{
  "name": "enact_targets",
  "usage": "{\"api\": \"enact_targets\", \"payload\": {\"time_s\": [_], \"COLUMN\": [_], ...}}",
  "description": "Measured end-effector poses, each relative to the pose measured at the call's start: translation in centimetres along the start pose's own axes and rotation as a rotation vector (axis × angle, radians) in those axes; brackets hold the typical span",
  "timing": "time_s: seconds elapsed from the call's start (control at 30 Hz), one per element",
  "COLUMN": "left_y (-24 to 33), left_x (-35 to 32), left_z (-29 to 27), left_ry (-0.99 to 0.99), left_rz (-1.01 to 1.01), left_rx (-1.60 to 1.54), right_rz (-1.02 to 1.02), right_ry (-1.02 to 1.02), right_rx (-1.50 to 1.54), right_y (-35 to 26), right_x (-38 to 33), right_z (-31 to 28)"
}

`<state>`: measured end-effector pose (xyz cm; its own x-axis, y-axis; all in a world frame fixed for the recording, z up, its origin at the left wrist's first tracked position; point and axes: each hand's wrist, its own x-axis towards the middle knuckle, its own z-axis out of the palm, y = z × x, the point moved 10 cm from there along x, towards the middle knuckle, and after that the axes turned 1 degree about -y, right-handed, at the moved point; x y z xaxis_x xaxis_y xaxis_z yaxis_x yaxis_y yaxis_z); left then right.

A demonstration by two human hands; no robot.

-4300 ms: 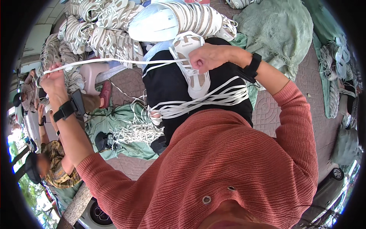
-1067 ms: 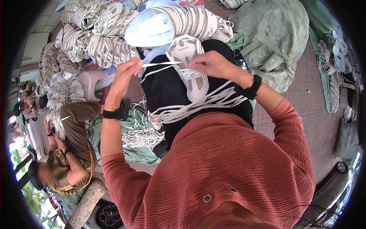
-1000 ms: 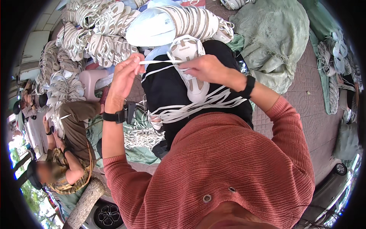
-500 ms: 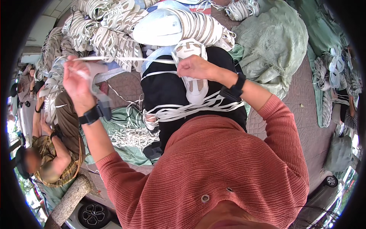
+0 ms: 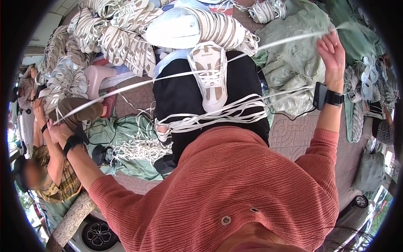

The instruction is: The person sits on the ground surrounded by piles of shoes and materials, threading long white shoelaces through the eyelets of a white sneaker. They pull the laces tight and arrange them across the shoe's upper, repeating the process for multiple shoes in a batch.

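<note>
One white-and-tan shoe with mesh panels (image 5: pixel 213 88) rests, toe toward the person's body, on a lap covered in black cloth (image 5: pixel 176 90). Well to the shoe's left, the person's left hand (image 5: pixel 61 132) pinches a long, flat white shoelace (image 5: pixel 142 85) between its fingers; well to the shoe's right, the raised right hand (image 5: pixel 331 48) clasps lace at its fingertips, the strand blurred there. The shoelace runs across the shoe's middle. Just past the toe, a loose bundle of white laces (image 5: pixel 205 119) spans the lap. Behind the shoe lies a row of nested white-and-tan shoes (image 5: pixel 222 27); right of it, a bulky grey-green woven sack (image 5: pixel 294 46).
</note>
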<state>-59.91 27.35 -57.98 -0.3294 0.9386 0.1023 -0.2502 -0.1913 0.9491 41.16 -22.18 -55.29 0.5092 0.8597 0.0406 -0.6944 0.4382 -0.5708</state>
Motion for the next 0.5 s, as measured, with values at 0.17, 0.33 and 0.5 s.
{"api": "enact_targets", "payload": {"time_s": [0.17,0.33,0.5], "left_y": [-6.3,-13.6,-20.1], "left_x": [-8.7,-30.7,-45.7], "left_z": [8.5,29.3,40.9], "left_ry": [-0.135,-0.493,-1.028], "left_rz": [-0.102,0.128,0.255], "left_rx": [-0.018,0.393,0.755], "right_rz": [-0.042,-0.090,-0.165], "right_ry": [0.522,0.825,0.938], "right_rx": [-0.104,-0.106,-0.165], "right_y": [-5.6,-5.5,-1.0], "right_x": [-5.5,-10.4,-6.4], "right_z": [-21.1,-31.5,-29.9]}}
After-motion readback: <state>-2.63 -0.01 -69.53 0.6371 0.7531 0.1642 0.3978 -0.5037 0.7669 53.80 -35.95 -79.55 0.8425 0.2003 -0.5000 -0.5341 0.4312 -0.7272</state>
